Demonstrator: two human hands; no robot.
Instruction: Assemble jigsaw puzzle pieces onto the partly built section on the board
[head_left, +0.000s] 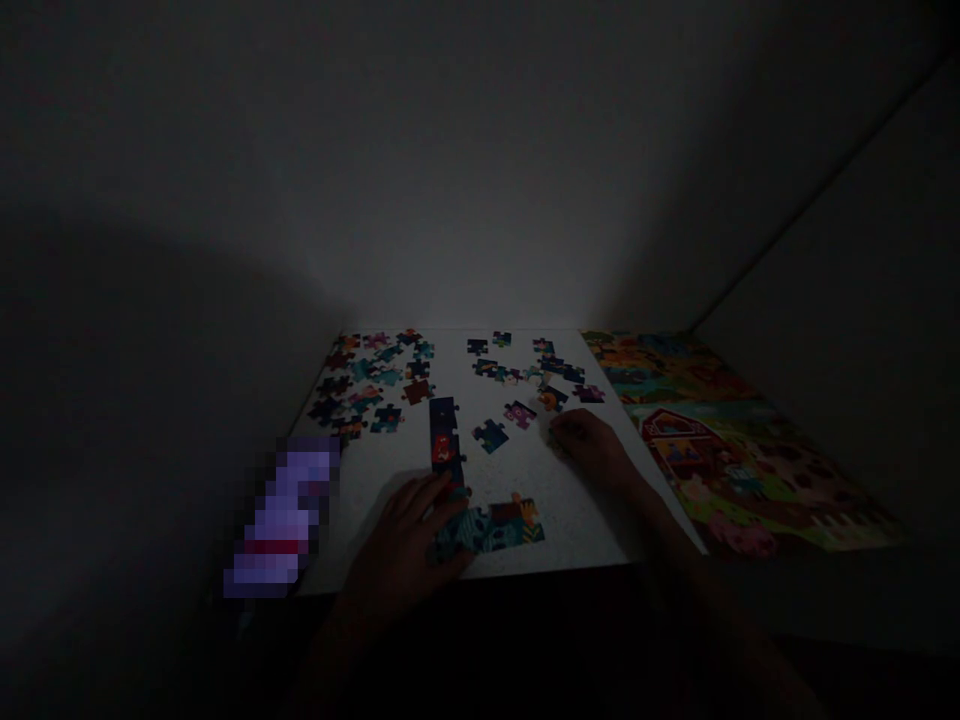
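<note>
Left hand [405, 530] lies open, fingers a bit spread, palm down over the corner of the joined section [444, 425], pressing rather than gripping afaict. Right hand [594, 448] has its fingers bunched close to the tabletop [581, 525], near an orange-marked piece [553, 399]; can't tell from my end if a pc is pinched in there (way too dark at the fingertips tbh).

Joined section is roughly an L: narrow navy strip w/ a red figure running away from me, then a teal run near the front edge w/ an orange striped figure at its end. Rounded knobs poke out along the strip's right side. Btw the purple piece [520, 413] and dark blue piece [491, 435] lie loose between the strip and the right hand. Bigger loose pile [365, 385] sits far left, some pcs overlapping.

Tabletop's pale w/ faint specks. Farm picture [750, 475] on the right: red barn, spotted cow, pink pigs. Pixelated purple block [281, 520] at the left edge, can't ID it. Walls [450, 180] are plain grey, dim, soft shadows, dark diagonal line on the right.
</note>
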